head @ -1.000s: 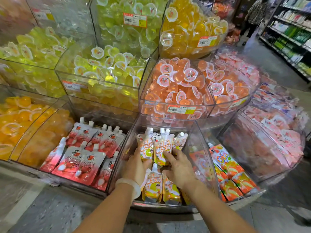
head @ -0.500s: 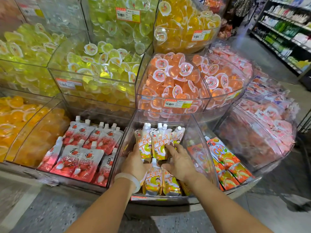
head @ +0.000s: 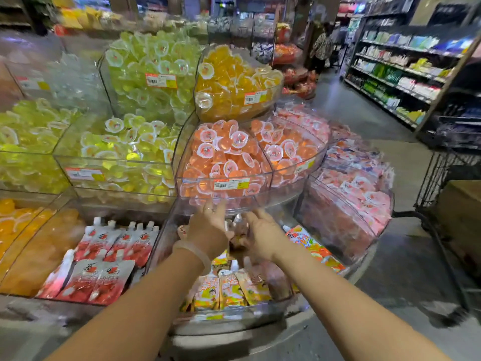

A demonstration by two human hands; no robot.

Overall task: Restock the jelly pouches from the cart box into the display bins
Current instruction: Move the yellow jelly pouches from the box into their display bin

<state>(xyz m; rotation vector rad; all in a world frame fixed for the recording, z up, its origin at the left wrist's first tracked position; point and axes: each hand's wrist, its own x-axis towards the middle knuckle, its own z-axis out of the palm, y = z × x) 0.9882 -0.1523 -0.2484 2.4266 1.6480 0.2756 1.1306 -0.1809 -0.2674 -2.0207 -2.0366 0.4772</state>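
Note:
Orange-yellow jelly pouches [head: 229, 287] lie in rows inside a clear display bin [head: 234, 312] at the bottom centre. Above the bin's back row hover my left hand [head: 208, 230] and my right hand [head: 263, 235], both blurred by motion, fingers spread, with nothing clearly held. White pouch caps [head: 238, 221] show between the two hands. At the right edge stands a black wire cart [head: 440, 175] with a brown cardboard box [head: 463, 214] in it.
Red strawberry pouches [head: 104, 269] fill the bin on the left, and orange pouches [head: 312, 246] the bin on the right. Bins of orange jelly cups [head: 223, 157] hang just over my hands. An aisle with shelves [head: 395, 74] and a person [head: 321, 48] lies beyond.
Both hands have let go of the upright pouches and risen toward the bin's back. My view has tilted up and right, bringing the cart into sight.

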